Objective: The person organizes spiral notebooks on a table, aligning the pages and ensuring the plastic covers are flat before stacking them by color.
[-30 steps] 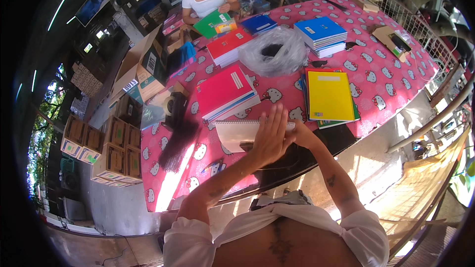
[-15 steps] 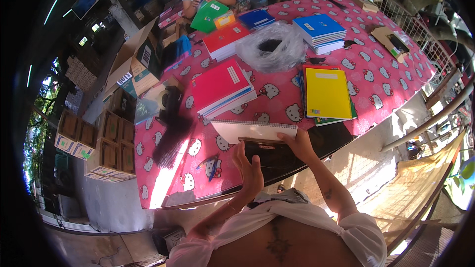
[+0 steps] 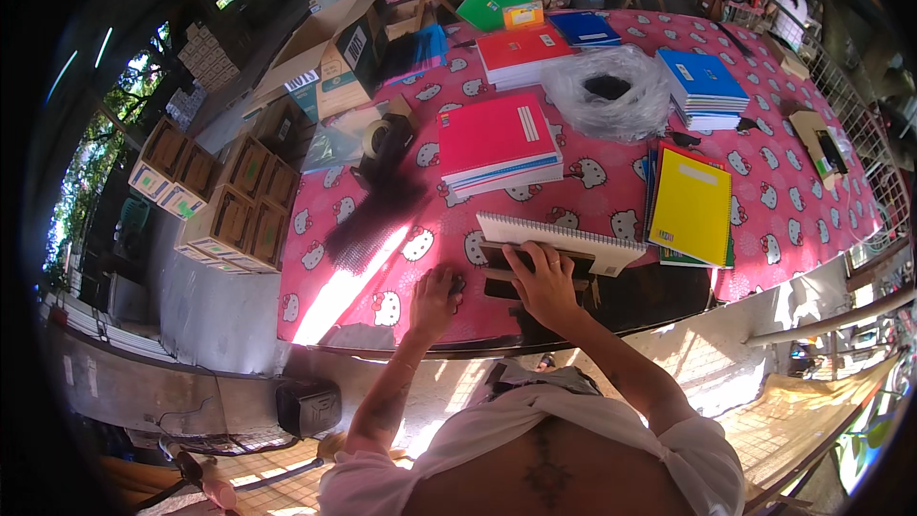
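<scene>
A white-paged spiral notebook [image 3: 564, 232] lies tilted near the table's front edge, with a dark brown block [image 3: 499, 279] against its near side. My right hand [image 3: 546, 287] presses its bent fingers over the block and the notebook's lower edge, holding them together. To the left, my left hand [image 3: 435, 304] rests on the pink tablecloth, its fingers curled round a small dark thing that I cannot make out. A black surface [image 3: 650, 294] lies under the notebook. Right of it is a small pile topped by a yellow spiral notebook [image 3: 690, 205].
Beyond lie stacks of red notebooks [image 3: 497, 139] and blue notebooks [image 3: 705, 86], and a roll of clear plastic [image 3: 611, 100]. A tape dispenser [image 3: 380, 143] and open carton [image 3: 330, 62] stand left. Across the table, a person holds a green notebook [image 3: 495, 0].
My left hand has left the notebook and reached left onto the tablecloth, where a blue slender item lay. My right hand has shifted from the notebook's right end to its middle. The view has turned left.
</scene>
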### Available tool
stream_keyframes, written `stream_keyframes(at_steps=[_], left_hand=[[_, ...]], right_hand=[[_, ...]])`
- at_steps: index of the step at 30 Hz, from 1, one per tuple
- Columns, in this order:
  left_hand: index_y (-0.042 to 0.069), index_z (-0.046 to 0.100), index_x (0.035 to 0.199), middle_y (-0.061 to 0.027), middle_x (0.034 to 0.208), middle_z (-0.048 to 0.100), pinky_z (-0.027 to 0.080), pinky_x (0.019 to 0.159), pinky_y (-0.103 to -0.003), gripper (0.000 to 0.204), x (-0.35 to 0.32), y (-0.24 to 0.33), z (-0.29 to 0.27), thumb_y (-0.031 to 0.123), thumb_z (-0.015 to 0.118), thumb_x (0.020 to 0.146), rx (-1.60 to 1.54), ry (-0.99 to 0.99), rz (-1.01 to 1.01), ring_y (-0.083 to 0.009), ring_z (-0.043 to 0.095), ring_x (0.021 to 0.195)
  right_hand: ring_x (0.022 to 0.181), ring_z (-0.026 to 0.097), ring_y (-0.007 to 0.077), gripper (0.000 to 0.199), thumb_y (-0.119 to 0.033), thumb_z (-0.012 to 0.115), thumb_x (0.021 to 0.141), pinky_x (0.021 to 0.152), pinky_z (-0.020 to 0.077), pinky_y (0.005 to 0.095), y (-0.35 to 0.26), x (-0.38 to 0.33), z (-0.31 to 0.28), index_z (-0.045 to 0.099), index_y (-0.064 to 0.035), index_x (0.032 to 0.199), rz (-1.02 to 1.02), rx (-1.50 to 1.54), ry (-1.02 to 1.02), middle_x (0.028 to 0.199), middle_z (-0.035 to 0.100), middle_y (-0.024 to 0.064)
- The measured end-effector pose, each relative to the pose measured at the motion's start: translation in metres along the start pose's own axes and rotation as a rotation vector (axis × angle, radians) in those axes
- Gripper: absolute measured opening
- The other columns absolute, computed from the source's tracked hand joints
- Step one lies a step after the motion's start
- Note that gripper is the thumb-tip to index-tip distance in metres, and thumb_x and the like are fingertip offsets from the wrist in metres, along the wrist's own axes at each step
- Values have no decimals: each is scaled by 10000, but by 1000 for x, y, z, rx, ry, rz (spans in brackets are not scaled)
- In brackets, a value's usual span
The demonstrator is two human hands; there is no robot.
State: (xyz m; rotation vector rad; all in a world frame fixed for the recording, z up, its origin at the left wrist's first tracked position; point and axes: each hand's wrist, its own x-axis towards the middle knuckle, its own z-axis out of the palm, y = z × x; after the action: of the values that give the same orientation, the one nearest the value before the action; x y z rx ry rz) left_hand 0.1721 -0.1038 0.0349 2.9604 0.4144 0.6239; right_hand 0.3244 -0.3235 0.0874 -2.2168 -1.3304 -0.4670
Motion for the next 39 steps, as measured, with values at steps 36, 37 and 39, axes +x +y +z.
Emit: stream_keyframes(at_steps=[36,37,39], left_hand=[[54,688,1164,-158,1140,633,499,904,-470,329,104,-40,-13,103,696,839,-223,86,226,-356,605,1032],[42,684,1167,-172,1202,602,499,906,-484,325,132,-38,-9,137,705,857,-254,78,217,-381,590,1058],[34,676,1180,-176,1229,598,502,922,-477,341,197,-21,3,181,718,875,-385,130,310,-391,578,1106]], right_hand=[[695,646,182,241,-178,695,927,674,504,336,127,34,-214,675,-23,1110,642,417,305,792,689,108],[718,594,98,236,-174,672,948,676,494,300,154,30,-236,668,1,1106,800,427,319,811,682,53],[739,607,101,273,-160,643,969,690,489,284,197,26,-265,636,33,1162,816,552,443,876,690,48]])
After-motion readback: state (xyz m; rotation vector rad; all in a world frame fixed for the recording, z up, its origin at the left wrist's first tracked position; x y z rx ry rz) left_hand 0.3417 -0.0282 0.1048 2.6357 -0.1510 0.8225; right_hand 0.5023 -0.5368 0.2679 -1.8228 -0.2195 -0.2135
